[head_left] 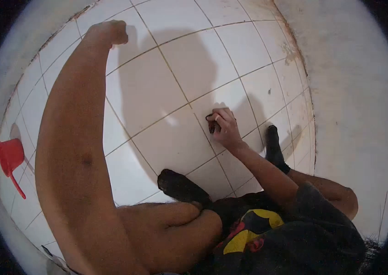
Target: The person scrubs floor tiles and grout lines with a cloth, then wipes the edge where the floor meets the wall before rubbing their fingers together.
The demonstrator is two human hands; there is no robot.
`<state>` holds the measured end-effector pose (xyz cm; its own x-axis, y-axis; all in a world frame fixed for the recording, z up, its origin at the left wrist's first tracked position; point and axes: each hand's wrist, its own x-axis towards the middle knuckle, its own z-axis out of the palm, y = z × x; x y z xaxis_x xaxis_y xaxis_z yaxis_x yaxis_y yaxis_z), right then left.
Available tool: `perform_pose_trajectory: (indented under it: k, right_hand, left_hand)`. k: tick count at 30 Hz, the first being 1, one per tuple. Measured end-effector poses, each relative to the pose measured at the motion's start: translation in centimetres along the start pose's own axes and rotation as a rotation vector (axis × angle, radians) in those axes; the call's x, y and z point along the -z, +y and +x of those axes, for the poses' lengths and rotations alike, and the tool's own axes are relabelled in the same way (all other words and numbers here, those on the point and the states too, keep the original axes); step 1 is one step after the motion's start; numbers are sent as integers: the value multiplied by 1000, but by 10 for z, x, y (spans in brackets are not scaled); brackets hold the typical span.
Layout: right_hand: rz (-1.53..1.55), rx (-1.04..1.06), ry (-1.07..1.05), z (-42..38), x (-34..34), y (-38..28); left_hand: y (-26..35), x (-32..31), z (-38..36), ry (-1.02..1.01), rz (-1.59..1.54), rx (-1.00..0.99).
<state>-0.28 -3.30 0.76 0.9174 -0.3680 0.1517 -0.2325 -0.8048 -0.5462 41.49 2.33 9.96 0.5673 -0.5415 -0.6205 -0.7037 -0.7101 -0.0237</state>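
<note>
My left arm stretches along the left side, very close to the camera. My left hand [108, 34] is at its far end, closed with the fingers curled in over the white tiles; whatever it may hold is hidden. My right hand [224, 127] is near the middle, its fingers bent round a small dark object [210, 124] with a thin black edge and a hint of red. Most of that object is covered by the fingers, so its kind does not show. A ring-like pale band is on one finger of this hand.
A red plastic dipper [11, 153] is on the tiles at the far left. Two feet in dark socks, one sock [180, 185] nearer the middle and another sock [273, 144] farther right, rest on the tiled floor [175, 68]. A pale wall [345, 91] rises at the right.
</note>
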Motion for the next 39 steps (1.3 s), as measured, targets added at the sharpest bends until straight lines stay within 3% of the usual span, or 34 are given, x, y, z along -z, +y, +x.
perform_pose_trajectory:
  k: [1,4,7,12,16,18,19,22,25,29,33,35,37,39]
  right_hand:
    - [-13,-33,15,-3,0,-4]
    - [-12,68,-92,-70,1,-22]
    - [6,79,-179,-67,5,-23]
    - [8,-13,-92,-21,-10,-16]
    - [14,8,-74,-96,-11,-17]
    - [0,42,-132,-90,1,-18]
    - [-4,54,-161,-87,6,-20]
    - [59,27,-119,-35,0,-2]
    - [76,46,125,13,-2,23]
    - [-51,-24,92,-44,-3,25]
    - [84,86,-71,-133,-4,14]
    - [80,162,-115,-111,-8,36]
    - [194,-39,-358,-37,18,35]
    - [-5,114,126,9,13,65]
  left_hand:
    - [6,5,5,-64,34,-25]
    - [17,-2,5,79,78,-106]
    - [17,-10,11,64,146,-128]
    - [15,-14,4,77,81,-113]
    - [10,-30,21,140,158,-165]
    - [-8,-43,52,154,244,-289]
    - [-9,-43,56,145,227,-239]
    - [-8,-40,45,176,234,-174]
    - [7,-30,44,105,207,-213]
    - [23,-21,53,227,270,-365]
    - [10,-32,64,373,192,-482]
    - [8,-34,63,339,234,-449]
    - [13,-34,55,261,243,-398]
    - [24,-23,40,160,217,-319]
